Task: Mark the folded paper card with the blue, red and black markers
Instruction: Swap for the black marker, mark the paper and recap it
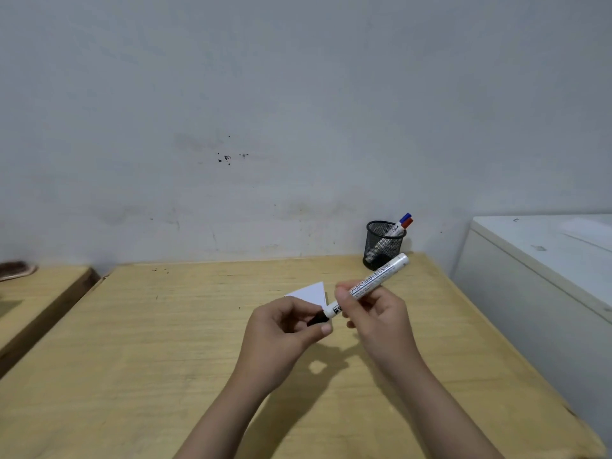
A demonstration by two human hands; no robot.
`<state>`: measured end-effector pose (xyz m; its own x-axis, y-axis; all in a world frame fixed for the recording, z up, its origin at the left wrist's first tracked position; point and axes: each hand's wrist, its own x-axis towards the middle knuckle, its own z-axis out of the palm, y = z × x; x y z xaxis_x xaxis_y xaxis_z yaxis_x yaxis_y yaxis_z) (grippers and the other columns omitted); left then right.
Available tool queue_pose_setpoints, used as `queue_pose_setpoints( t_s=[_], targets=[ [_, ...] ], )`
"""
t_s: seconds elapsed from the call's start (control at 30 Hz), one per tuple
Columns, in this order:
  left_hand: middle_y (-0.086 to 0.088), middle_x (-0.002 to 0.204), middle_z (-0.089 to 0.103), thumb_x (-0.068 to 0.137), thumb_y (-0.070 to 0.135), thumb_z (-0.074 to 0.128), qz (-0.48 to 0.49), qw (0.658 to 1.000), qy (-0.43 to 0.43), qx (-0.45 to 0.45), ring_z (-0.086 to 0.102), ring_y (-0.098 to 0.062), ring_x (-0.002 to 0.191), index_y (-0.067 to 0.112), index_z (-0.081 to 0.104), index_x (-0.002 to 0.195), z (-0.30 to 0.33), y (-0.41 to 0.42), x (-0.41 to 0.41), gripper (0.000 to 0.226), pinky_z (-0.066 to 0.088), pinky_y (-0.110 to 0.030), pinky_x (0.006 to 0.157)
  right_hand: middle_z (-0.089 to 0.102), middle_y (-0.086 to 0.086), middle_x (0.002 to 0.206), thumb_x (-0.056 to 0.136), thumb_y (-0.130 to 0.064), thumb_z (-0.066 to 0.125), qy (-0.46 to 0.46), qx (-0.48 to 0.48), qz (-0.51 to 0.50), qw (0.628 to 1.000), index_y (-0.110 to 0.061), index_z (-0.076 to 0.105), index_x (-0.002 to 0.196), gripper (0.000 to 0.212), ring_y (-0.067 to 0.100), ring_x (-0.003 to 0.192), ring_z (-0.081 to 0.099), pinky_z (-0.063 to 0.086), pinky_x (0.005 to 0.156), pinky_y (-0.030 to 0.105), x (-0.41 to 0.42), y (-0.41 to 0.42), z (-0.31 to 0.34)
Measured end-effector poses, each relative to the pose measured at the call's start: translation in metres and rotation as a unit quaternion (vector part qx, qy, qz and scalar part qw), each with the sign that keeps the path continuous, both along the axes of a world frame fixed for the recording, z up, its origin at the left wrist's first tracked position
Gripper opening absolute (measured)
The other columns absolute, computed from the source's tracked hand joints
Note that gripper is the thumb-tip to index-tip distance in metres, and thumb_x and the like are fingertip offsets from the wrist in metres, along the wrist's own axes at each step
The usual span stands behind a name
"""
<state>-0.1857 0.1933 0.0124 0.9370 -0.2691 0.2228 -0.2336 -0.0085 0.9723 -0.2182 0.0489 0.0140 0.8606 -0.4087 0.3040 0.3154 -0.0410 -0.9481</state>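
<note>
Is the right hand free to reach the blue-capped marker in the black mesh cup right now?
Probably not yet: the right hand holds the black marker. The path to the blue-capped marker in the black mesh cup looks clear.

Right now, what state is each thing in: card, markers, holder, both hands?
Folded paper card: folded, held off the table.
Black marker: tilted, dark end down-left at the card.
Blue marker: capped, in holder.
Red marker: capped, in holder.
Mesh holder: upright.
Left hand: gripping card.
Right hand: gripping black marker.

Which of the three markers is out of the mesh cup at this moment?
The black marker, gripped in the right hand, its tip by the folded card. The blue marker and red marker stand in the mesh cup.
</note>
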Motion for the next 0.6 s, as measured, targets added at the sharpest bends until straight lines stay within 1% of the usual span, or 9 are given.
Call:
queue_pose_setpoints(
  t_s=[0.07,0.13,0.2,0.23,0.3,0.37,0.43,0.53,0.6],
  targets=[
    [-0.015,0.062,0.062,0.057,0.008,0.084,0.011,1.0,-0.002,-0.001,0.056,-0.021,0.061,0.013,0.071,0.07,0.0,-0.002,0.0,0.019,0.052,-0.046,0.068,0.068,-0.007,0.06,0.082,-0.011,0.068,0.001,-0.001,0.016,1.0,-0.01,0.067,0.076,0.007,0.0,0.057,0.061,0.05,0.058,0.018,0.001,-0.001,-0.003],
    [-0.021,0.063,0.066,0.063,0.003,0.081,0.02,1.0,-0.008,-0.002,0.059,-0.025,0.061,0.009,0.071,0.069,-0.001,-0.003,-0.001,0.014,0.053,-0.051,0.071,0.069,-0.007,0.059,0.079,-0.019,0.068,-0.003,-0.003,0.033,0.999,-0.008,0.066,0.075,0.012,0.003,0.06,0.063,0.052,0.06,0.02,0.003,-0.003,-0.004],
    [-0.025,0.07,0.07,0.066,0.003,0.079,0.021,1.0,-0.018,0.006,0.062,-0.036,0.064,0.008,0.071,0.07,-0.002,-0.004,-0.002,0.01,0.053,-0.053,0.073,0.068,-0.004,0.061,0.073,-0.028,0.067,-0.008,-0.004,0.043,0.999,-0.006,0.065,0.076,0.022,0.006,0.062,0.063,0.053,0.062,0.022,0.004,-0.005,-0.005],
    [-0.022,0.071,0.071,0.067,0.002,0.078,0.019,1.0,-0.023,0.009,0.064,-0.039,0.067,0.007,0.071,0.07,-0.002,-0.004,-0.002,0.009,0.053,-0.052,0.074,0.068,-0.004,0.061,0.072,-0.029,0.067,-0.01,-0.003,0.044,0.999,-0.005,0.065,0.076,0.024,0.007,0.062,0.063,0.054,0.062,0.024,0.004,-0.005,-0.004],
    [-0.011,0.067,0.074,0.068,0.0,0.076,0.012,1.0,-0.025,0.011,0.067,-0.029,0.066,0.006,0.071,0.07,-0.001,-0.005,-0.001,0.008,0.054,-0.047,0.073,0.068,-0.003,0.06,0.074,-0.027,0.067,-0.014,0.0,0.046,0.999,-0.007,0.065,0.074,0.02,0.008,0.06,0.063,0.054,0.062,0.025,0.006,-0.006,-0.005],
    [0.0,0.062,0.073,0.069,-0.002,0.075,0.002,1.0,-0.02,0.008,0.066,-0.017,0.064,0.004,0.071,0.07,0.0,-0.006,0.001,0.008,0.056,-0.041,0.071,0.068,-0.004,0.058,0.08,-0.018,0.066,-0.019,0.008,0.043,0.999,-0.009,0.065,0.073,0.012,0.008,0.059,0.062,0.055,0.061,0.023,0.009,-0.006,-0.008],
    [0.003,0.058,0.071,0.073,-0.003,0.071,-0.015,1.0,-0.02,0.015,0.065,-0.013,0.06,0.006,0.07,0.069,0.001,-0.006,0.005,0.01,0.055,-0.034,0.067,0.067,-0.004,0.058,0.082,-0.012,0.065,-0.025,0.018,0.036,0.999,-0.009,0.064,0.074,0.009,0.008,0.059,0.063,0.055,0.061,0.022,0.012,-0.006,-0.01],
    [-0.003,0.057,0.068,0.08,-0.002,0.064,-0.044,0.998,-0.027,0.046,0.061,-0.013,0.056,0.004,0.07,0.068,-0.003,0.001,0.013,0.014,0.051,-0.026,0.062,0.067,-0.002,0.062,0.074,-0.023,0.065,-0.046,0.053,0.005,0.998,-0.011,0.064,0.076,0.013,0.008,0.059,0.064,0.055,0.061,0.02,0.016,-0.014,-0.006],
    [-0.014,0.065,0.07,0.079,-0.001,0.065,-0.039,0.997,-0.023,0.063,0.061,-0.013,0.062,0.004,0.072,0.071,-0.01,0.009,0.02,0.011,0.049,-0.024,0.065,0.065,0.007,0.068,0.074,-0.024,0.064,-0.051,0.084,-0.022,0.995,-0.009,0.063,0.079,0.016,0.007,0.058,0.063,0.055,0.06,0.019,0.02,-0.026,0.0]
  ],
)
